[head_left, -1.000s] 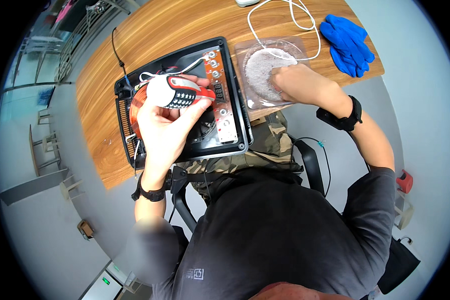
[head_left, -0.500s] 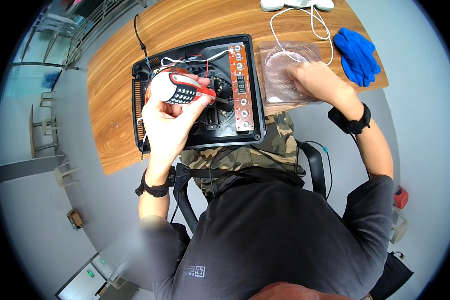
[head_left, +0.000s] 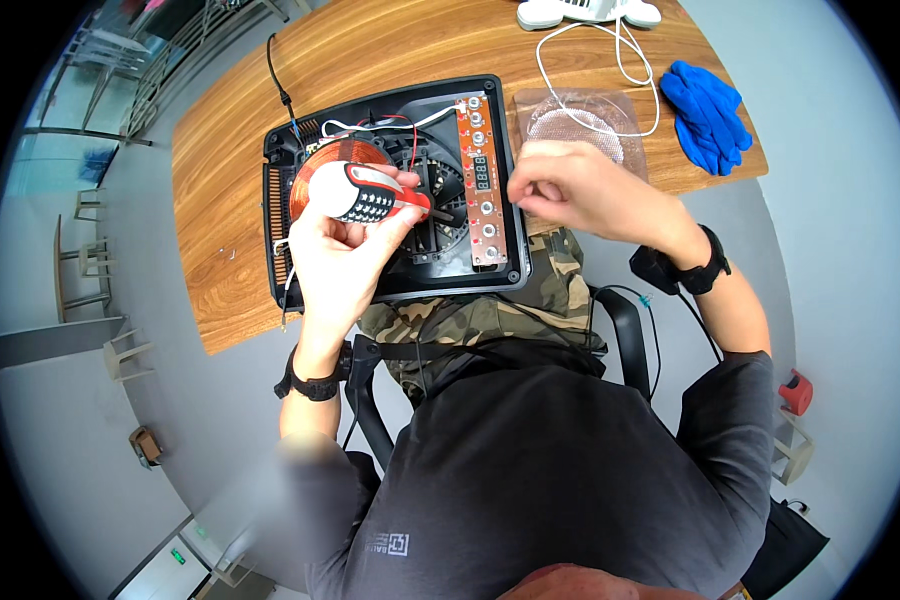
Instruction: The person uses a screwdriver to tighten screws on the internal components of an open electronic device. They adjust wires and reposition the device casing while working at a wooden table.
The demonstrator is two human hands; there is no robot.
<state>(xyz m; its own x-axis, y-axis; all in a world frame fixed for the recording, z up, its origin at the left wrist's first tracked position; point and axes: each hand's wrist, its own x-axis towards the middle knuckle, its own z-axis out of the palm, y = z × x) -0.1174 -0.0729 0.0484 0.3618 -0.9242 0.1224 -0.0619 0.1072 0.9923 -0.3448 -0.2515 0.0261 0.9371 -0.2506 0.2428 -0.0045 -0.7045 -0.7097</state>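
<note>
Over the open black appliance housing (head_left: 515,245), in the single head view, a red, white and black handheld tool (head_left: 368,195) is held by the left hand (head_left: 340,255), its body wrapped by the fingers and thumb. The tool is carried above the inner edge of the copper coil (head_left: 318,160) and beside the fan (head_left: 446,192); no bit can be made out on it. Along the housing's right side a brown circuit board (head_left: 484,220) is seated, with its small display and round buttons left uncovered. The right hand (head_left: 582,190) is drawn in to a narrow, curled shape between the housing and the clear plastic tray (head_left: 630,108), whose near part is covered by it; whether anything small is pinched there cannot be told. Farther off on the wooden table (head_left: 220,210), a white cable (head_left: 541,58) is looped partly over the tray, and blue gloves (head_left: 708,118) are laid to the right. By judgement, a small-part handling step inside the opened housing is in hand, with the tool kept ready. For the next move, the right hand would need to be brought over the housing and the tool lined up squarely, with the coil and wiring left unpressed.
</note>
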